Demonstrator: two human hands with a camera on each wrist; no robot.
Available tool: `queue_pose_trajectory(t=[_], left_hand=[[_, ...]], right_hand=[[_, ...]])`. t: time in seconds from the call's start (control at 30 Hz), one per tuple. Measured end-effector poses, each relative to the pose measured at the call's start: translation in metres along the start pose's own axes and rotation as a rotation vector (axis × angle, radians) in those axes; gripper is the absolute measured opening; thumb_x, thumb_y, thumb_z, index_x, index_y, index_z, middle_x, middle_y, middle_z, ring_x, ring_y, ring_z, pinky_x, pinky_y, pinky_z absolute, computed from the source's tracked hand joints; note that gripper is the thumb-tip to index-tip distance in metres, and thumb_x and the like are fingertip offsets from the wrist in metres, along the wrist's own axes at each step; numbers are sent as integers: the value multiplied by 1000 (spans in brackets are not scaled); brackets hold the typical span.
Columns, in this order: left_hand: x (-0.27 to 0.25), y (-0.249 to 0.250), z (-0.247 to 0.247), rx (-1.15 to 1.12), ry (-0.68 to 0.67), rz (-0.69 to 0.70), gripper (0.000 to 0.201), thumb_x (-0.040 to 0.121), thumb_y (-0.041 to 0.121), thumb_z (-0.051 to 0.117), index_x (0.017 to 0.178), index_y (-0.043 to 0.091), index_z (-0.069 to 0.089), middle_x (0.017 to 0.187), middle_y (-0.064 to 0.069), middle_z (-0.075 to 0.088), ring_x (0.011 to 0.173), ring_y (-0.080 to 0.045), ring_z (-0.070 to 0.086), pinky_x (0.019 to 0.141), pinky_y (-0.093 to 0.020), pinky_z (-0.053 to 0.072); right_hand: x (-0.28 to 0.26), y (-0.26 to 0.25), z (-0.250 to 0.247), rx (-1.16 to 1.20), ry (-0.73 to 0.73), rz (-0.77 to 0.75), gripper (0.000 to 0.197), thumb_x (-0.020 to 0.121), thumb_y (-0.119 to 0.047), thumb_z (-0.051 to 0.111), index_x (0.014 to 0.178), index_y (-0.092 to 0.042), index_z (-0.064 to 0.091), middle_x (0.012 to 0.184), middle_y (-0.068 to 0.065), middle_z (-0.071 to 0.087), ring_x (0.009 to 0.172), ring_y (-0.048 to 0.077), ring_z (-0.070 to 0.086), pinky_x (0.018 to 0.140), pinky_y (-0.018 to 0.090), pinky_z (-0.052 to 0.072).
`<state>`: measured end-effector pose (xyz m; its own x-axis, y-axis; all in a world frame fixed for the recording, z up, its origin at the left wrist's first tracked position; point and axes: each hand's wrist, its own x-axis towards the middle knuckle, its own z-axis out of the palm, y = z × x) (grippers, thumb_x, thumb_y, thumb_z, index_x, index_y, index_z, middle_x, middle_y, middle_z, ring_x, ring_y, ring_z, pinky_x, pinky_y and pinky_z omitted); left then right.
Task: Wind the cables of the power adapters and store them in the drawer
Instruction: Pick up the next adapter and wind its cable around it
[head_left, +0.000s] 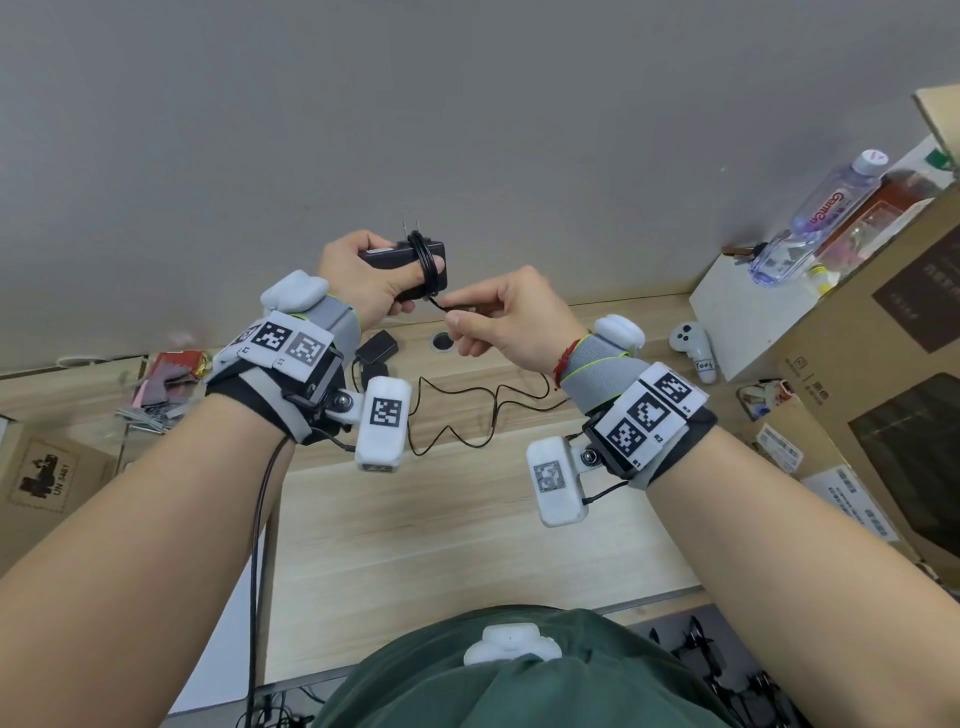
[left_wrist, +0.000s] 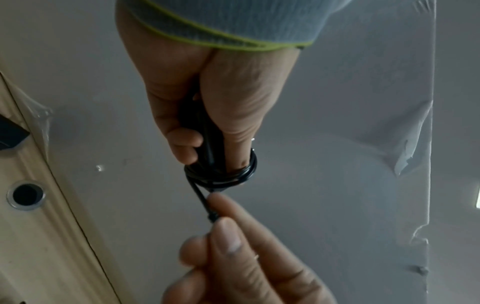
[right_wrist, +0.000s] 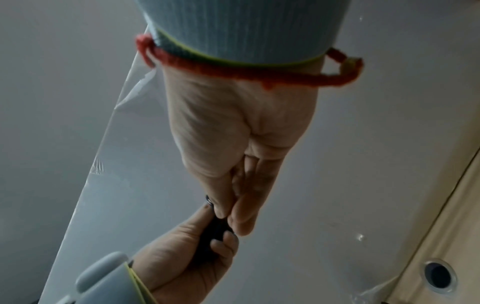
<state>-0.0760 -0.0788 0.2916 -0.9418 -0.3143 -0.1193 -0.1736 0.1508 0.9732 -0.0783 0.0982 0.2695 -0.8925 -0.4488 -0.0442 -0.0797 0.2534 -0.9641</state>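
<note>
My left hand (head_left: 371, 275) grips a black power adapter (head_left: 402, 260) in the air above the desk, its prongs pointing up. Several turns of its black cable (head_left: 427, 262) are wrapped round the body and over my thumb. In the left wrist view the coil (left_wrist: 221, 171) circles the thumb tip. My right hand (head_left: 501, 317) pinches the cable's free end (left_wrist: 205, 203) just right of and below the adapter, with the short stretch taut. A second black adapter (head_left: 375, 347) lies on the desk below, its loose cable (head_left: 467, 410) snaking right.
A wooden desk (head_left: 467, 519) meets a grey wall, with a round cable hole (head_left: 442, 342) near the back. A white box (head_left: 748, 306), a water bottle (head_left: 821, 218), a white controller (head_left: 693, 345) and cardboard boxes crowd the right. Wrappers lie at the left.
</note>
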Motion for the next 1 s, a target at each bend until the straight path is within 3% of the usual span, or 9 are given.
queue_pose_trajectory(t=[0.13,0.27,0.47,0.57,0.67,0.8,0.9,1.0], left_hand=[[-4,1,6,21,-19,-14,41,68,20,89,79,12,51,75,-10,62,39,-9,58,38,-17,43],[-4,3,7,48,-33,-7,39,69,16,89,78,12,51,74,-11,62,41,-11,59,39,-17,43],[-4,0,5,111,-56,0,37,71,17,87,79,14,51,77,-9,62,42,-12,61,39,-19,46],[-6,-1,5,126,-38,6,36,72,21,86,94,16,58,88,-7,64,46,-17,60,41,-22,48],[-9,0,6,105,-46,-7,41,75,24,83,111,22,65,91,-3,67,46,-14,61,44,-20,49],[-10,3,8,65,-30,-37,12,79,23,80,87,21,71,71,-5,67,41,-16,58,42,-21,50],[-10,1,10,31,-38,-60,5,86,16,73,87,18,69,74,-8,66,40,-17,59,41,-21,49],[-9,2,13,20,-59,-83,20,91,16,67,109,9,65,83,-10,67,48,-18,63,45,-23,52]], right_hand=[[3,-8,-1,148,-20,-19,18,88,3,67,105,2,70,72,12,69,70,28,71,78,40,61],[2,-11,-3,210,-6,-51,15,89,6,65,104,5,68,75,14,68,66,24,70,71,29,61],[3,-8,-1,123,63,-183,15,86,1,71,100,-4,73,78,14,59,60,21,58,60,24,54],[2,-6,0,136,70,-185,17,86,1,71,100,-9,72,81,9,58,58,14,61,61,23,54],[1,-5,2,141,60,-153,11,88,-1,69,97,-6,73,76,13,65,64,19,63,65,26,57],[0,-6,6,185,60,-106,10,88,0,68,97,-5,70,77,17,67,62,19,63,62,26,56],[1,-9,7,227,101,-52,24,84,0,73,102,-7,57,70,13,68,54,17,62,54,25,53],[1,-10,6,237,133,8,42,82,-2,76,106,-10,42,67,10,68,52,19,61,52,27,51]])
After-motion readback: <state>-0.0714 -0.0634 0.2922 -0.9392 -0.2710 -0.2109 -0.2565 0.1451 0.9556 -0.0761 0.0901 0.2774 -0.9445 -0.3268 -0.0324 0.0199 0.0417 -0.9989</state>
